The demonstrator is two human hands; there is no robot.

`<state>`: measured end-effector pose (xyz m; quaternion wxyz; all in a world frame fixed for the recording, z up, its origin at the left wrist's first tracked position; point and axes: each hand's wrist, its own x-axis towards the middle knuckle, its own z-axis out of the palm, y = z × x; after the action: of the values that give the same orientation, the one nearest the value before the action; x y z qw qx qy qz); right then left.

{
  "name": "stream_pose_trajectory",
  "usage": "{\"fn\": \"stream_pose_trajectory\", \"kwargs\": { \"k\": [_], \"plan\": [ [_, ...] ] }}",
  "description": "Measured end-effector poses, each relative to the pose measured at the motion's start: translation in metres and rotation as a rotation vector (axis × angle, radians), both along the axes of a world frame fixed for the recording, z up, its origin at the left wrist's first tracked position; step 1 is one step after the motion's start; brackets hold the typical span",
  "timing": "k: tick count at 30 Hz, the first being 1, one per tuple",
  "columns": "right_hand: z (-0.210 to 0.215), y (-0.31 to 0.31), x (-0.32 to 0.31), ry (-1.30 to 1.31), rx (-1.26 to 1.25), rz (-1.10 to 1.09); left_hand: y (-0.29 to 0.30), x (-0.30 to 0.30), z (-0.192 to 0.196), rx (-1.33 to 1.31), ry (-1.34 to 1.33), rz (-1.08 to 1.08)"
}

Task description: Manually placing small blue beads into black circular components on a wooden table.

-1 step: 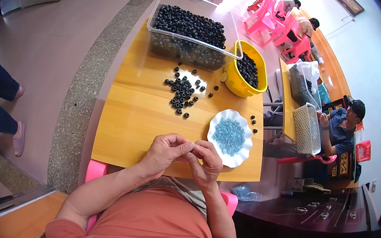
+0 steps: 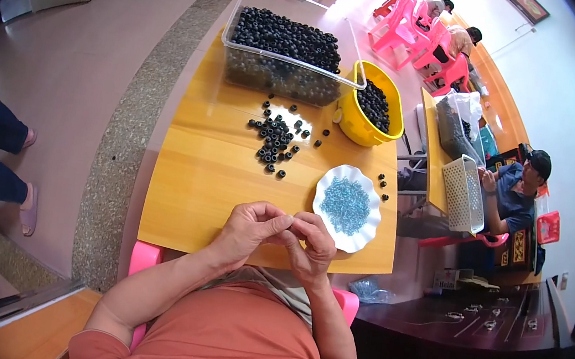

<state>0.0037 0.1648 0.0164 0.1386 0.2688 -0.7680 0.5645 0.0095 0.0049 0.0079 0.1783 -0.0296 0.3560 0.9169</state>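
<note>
Both hands meet at the near edge of the wooden tabletop (image 2: 207, 191): the left hand (image 2: 249, 226) and right hand (image 2: 312, 243) pinch fingertips together on something too small to make out. Just beyond the right hand sits a white scalloped plate (image 2: 359, 240) of small blue pieces (image 2: 345, 204). Farther out lie loose black rings (image 2: 274, 138), then a clear bin (image 2: 278, 78) and a yellow tub (image 2: 358, 127) of more rings
</note>
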Motion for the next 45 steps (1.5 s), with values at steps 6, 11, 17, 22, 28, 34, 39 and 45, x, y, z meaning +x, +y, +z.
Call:
{"fn": "stream_pose_trajectory", "kwargs": {
  "k": [6,11,17,22,28,34,39,45],
  "plan": [
    [0.003,0.010,0.002,-0.037,0.094,-0.040,-0.009,-0.003,0.002,-0.006,-0.054,-0.140],
    [0.016,0.020,0.000,-0.067,0.172,0.047,-0.006,-0.001,0.007,-0.028,-0.099,-0.171],
    [0.028,0.067,-0.011,0.097,0.605,-0.232,-0.006,-0.002,0.003,-0.008,-0.098,-0.172],
    [0.028,0.094,-0.018,0.079,0.916,-0.328,-0.002,-0.001,0.005,-0.013,-0.107,-0.161],
    [0.036,0.070,-0.017,0.070,1.006,-0.300,-0.001,-0.002,0.002,-0.039,-0.071,-0.157],
    [0.029,0.065,-0.018,0.160,1.076,-0.316,0.000,-0.002,-0.001,-0.054,-0.074,-0.158],
    [0.025,0.064,-0.016,0.197,1.007,-0.333,0.000,-0.002,-0.002,-0.064,-0.081,-0.151],
    [0.021,0.063,-0.018,0.201,1.000,-0.316,0.001,-0.001,-0.001,-0.067,-0.079,-0.153]
  ]
}}
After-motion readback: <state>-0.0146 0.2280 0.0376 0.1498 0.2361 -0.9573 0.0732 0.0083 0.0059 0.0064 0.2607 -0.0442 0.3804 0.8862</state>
